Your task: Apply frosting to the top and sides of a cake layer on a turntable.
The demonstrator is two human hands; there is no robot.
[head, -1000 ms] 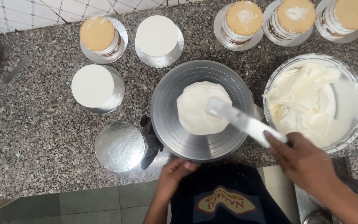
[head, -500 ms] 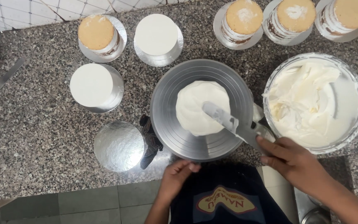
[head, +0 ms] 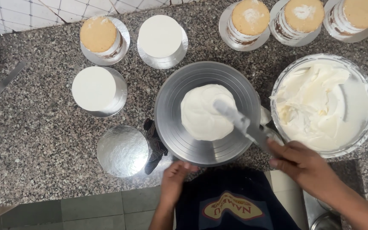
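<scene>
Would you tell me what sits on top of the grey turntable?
A small cream-covered cake sits on the turntable, the spatula in the right hand across it. The cake's inside is hidden by cream.

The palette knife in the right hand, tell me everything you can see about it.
The palette knife has a long, flat, narrow metal blade with a rounded tip, smeared with white cream. It lies tilted across the cream-covered cake on the round grey turntable, tip resting on the cake's top near its right side. The handle is hidden inside the right hand, whose fingers wrap it. The left hand touches the turntable's near edge, not the knife.
</scene>
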